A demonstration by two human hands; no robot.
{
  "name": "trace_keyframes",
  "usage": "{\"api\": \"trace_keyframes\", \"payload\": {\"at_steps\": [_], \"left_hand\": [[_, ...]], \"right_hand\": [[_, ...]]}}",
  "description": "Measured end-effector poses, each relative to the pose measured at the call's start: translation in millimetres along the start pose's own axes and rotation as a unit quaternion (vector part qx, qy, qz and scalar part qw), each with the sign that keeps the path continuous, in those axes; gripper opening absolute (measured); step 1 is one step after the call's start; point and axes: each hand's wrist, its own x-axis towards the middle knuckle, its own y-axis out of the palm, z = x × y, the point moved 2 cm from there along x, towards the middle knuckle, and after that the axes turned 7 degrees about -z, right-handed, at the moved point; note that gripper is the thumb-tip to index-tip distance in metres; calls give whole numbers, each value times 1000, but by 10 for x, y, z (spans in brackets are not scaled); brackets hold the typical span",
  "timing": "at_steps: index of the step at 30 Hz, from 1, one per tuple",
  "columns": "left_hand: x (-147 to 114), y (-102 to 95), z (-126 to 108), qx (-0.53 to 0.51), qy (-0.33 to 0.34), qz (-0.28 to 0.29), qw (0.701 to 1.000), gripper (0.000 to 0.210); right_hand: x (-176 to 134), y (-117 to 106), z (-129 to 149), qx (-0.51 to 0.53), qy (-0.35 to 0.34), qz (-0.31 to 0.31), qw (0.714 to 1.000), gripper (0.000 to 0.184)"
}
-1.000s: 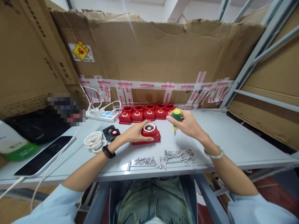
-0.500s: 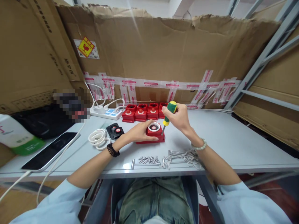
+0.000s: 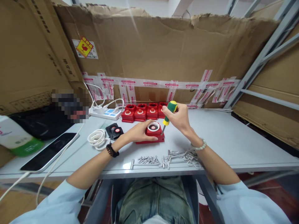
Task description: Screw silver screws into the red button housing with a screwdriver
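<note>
My left hand [image 3: 140, 132] grips a red box-shaped housing [image 3: 157, 138] on the table, thumb along its near side. A white ring [image 3: 148, 127] surrounds a dark round centre on top of the housing. My right hand [image 3: 179, 117] is wrapped round the green and yellow handle of a screwdriver [image 3: 171, 109]. The screwdriver leans, its shaft pointing down to the right end of the housing; whether a screw sits under the tip is too small to tell. Behind my hands stands a row of similar red housings [image 3: 140, 115].
Loose screws [image 3: 149, 160] and metal T-shaped rods with white cord [image 3: 179, 155] lie near the front edge. Left are white rings [image 3: 97, 137], black square parts [image 3: 114, 131], a power strip [image 3: 108, 114], a phone [image 3: 49, 152] and a white-green pack [image 3: 20, 140]. Cardboard [image 3: 140, 49] walls the back.
The view has shifted very slightly. Both hands, the screwdriver and the red housing stay in practically the same place.
</note>
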Motion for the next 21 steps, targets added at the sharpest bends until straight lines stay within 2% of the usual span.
{"api": "trace_keyframes", "payload": {"at_steps": [12, 14, 16, 17, 21], "left_hand": [[6, 14, 10, 10, 8, 1, 1000, 74], [5, 14, 12, 11, 6, 1, 1000, 74], [3, 15, 15, 12, -1, 1, 1000, 75], [2, 16, 16, 13, -5, 0, 1000, 76], [3, 21, 7, 19, -5, 4, 1000, 77]], "right_hand": [[-19, 16, 62, -16, -18, -5, 1000, 41], [-22, 19, 70, -22, -28, -16, 999, 35], [-26, 26, 75, -35, -50, -30, 998, 20], [-30, 32, 76, -51, -63, -34, 996, 16], [-44, 67, 85, -195, -99, -21, 976, 29]]}}
